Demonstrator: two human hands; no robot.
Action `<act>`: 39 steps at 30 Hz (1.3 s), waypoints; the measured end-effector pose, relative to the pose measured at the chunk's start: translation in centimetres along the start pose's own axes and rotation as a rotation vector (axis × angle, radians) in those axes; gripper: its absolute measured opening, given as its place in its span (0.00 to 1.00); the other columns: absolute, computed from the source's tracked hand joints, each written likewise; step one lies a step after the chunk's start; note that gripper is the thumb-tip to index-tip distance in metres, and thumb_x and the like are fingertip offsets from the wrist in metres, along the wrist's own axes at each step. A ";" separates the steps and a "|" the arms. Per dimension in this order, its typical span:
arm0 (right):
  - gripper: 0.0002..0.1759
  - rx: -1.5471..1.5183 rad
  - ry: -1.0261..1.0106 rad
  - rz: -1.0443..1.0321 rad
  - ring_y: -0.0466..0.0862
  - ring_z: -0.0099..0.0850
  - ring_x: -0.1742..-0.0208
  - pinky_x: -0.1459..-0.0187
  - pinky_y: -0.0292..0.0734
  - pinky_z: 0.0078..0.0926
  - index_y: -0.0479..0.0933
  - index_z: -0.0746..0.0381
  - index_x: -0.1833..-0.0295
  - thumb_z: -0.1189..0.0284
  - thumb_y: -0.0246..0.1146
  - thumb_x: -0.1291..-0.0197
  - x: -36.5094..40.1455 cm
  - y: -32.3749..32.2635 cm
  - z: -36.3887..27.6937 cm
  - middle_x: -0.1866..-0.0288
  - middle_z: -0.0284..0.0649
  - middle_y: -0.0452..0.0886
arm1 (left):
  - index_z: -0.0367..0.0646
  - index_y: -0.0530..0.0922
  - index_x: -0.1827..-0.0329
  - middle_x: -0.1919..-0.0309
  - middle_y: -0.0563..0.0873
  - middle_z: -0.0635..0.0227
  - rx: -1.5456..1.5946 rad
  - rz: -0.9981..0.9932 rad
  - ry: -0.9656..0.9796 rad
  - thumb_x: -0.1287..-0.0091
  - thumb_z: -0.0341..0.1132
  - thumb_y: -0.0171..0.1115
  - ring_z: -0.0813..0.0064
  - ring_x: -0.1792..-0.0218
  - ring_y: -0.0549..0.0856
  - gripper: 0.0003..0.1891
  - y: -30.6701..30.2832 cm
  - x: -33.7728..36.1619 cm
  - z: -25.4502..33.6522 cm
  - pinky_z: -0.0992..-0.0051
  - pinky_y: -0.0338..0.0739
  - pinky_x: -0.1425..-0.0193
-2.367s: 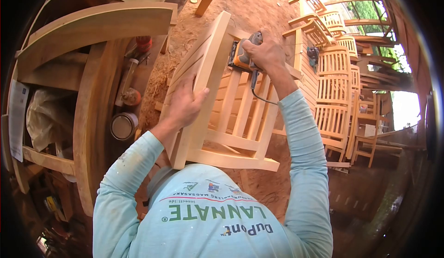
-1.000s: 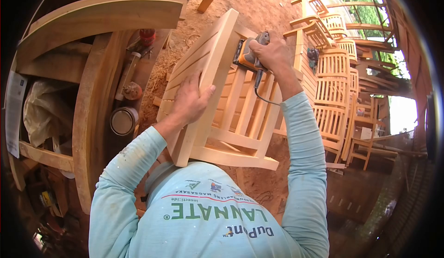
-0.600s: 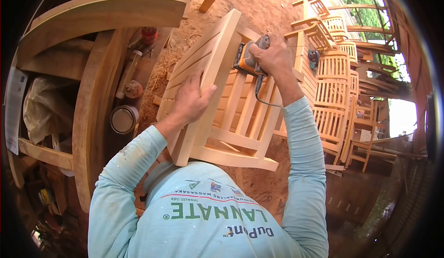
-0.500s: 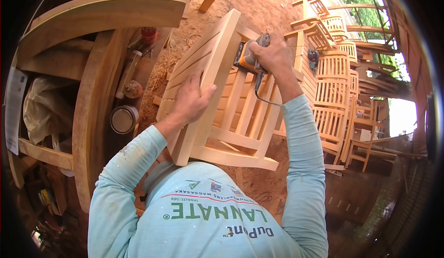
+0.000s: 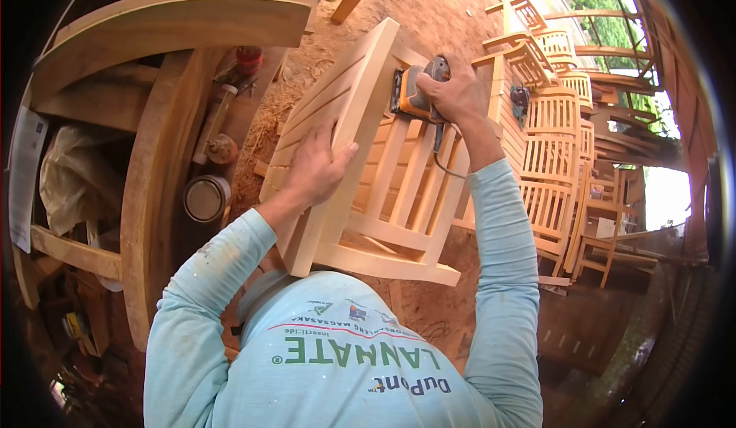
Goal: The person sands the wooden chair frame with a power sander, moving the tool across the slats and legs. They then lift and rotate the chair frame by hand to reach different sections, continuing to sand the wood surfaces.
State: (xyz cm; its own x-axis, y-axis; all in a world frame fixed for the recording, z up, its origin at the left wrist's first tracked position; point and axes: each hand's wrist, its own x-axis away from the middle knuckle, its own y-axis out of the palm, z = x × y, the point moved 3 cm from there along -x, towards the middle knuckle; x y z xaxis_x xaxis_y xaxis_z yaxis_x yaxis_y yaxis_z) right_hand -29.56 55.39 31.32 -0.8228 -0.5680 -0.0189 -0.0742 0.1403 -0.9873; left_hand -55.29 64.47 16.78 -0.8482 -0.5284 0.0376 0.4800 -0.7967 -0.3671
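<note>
My right hand (image 5: 458,94) is wrapped round an orange and grey electric sander (image 5: 415,100). The sander's pad lies against a rail of the pale wooden chair (image 5: 366,98), near its far end, and a cord hangs from its near end. On the left side of the chair, my left hand (image 5: 318,163) grips the long edge board, fingers over the slatted face and thumb across the edge. The chair is tipped over in front of my body, its slats and frame showing. The fingertips of my right hand are partly hidden behind the sander.
Slatted wooden chairs (image 5: 548,159) stand in rows at the right, with a small dark power tool (image 5: 520,98) on one seat. A large curved wooden frame (image 5: 165,25) is close on the left. Beside it sit a round can (image 5: 205,198) and a red container (image 5: 248,60).
The sander and my right hand have shifted very slightly, and the sander has turned a little, its cord swinging right. My left hand stays on the chair.
</note>
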 end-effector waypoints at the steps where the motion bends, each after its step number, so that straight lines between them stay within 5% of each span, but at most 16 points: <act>1: 0.49 0.004 -0.013 -0.011 0.87 0.56 0.33 0.31 0.83 0.48 0.77 0.51 0.20 0.43 0.69 0.48 0.0 -0.2 -0.1 0.30 0.60 0.82 | 0.31 0.66 0.16 0.23 0.76 0.38 0.006 -0.003 -0.001 0.18 0.51 0.64 0.42 0.20 0.74 0.39 0.0 0.0 0.0 0.53 0.65 0.14; 14: 0.44 -0.074 -0.113 -0.013 0.88 0.54 0.37 0.34 0.84 0.48 0.81 0.50 0.24 0.47 0.72 0.48 -0.3 -0.4 0.6 0.37 0.59 0.84 | 0.30 0.66 0.16 0.23 0.76 0.38 0.026 -0.009 0.012 0.18 0.51 0.63 0.43 0.20 0.74 0.38 0.1 -0.1 0.0 0.53 0.65 0.14; 17: 0.43 -0.131 -0.129 -0.158 0.89 0.54 0.38 0.35 0.85 0.47 0.81 0.49 0.25 0.47 0.72 0.49 0.1 -0.9 0.6 0.38 0.58 0.84 | 0.30 0.67 0.16 0.24 0.77 0.38 0.022 -0.003 0.009 0.19 0.51 0.63 0.43 0.21 0.75 0.38 0.1 -0.1 -0.1 0.53 0.66 0.15; 23: 0.36 -0.004 -0.149 0.008 0.91 0.44 0.44 0.39 0.86 0.41 0.84 0.54 0.31 0.53 0.76 0.45 -1.1 -0.3 0.9 0.45 0.53 0.90 | 0.30 0.66 0.16 0.24 0.77 0.38 0.024 -0.002 0.012 0.19 0.51 0.64 0.42 0.21 0.75 0.38 0.1 0.0 -0.2 0.53 0.66 0.15; 31: 0.37 -0.220 -0.140 -0.167 0.92 0.46 0.44 0.38 0.86 0.42 0.83 0.54 0.30 0.52 0.75 0.45 -0.1 -1.4 -0.4 0.45 0.54 0.90 | 0.31 0.67 0.16 0.24 0.76 0.38 0.011 0.020 0.007 0.19 0.50 0.64 0.42 0.21 0.75 0.38 0.1 0.1 -0.2 0.52 0.66 0.15; 39: 0.36 -0.119 -0.185 -0.115 0.92 0.45 0.45 0.40 0.87 0.42 0.83 0.54 0.31 0.52 0.76 0.45 -0.3 -0.9 -0.3 0.46 0.53 0.91 | 0.31 0.67 0.16 0.24 0.77 0.37 0.013 0.024 0.024 0.19 0.50 0.64 0.41 0.22 0.75 0.38 0.3 -0.1 -0.2 0.52 0.66 0.15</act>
State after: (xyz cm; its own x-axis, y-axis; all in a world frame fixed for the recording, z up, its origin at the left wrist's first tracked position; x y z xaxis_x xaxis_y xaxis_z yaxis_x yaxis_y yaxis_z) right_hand -29.43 55.62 32.26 -0.6888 -0.7230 0.0528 -0.2362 0.1549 -0.9593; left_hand -55.05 64.33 16.46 -0.8414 -0.5403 0.0064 0.5030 -0.7875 -0.3560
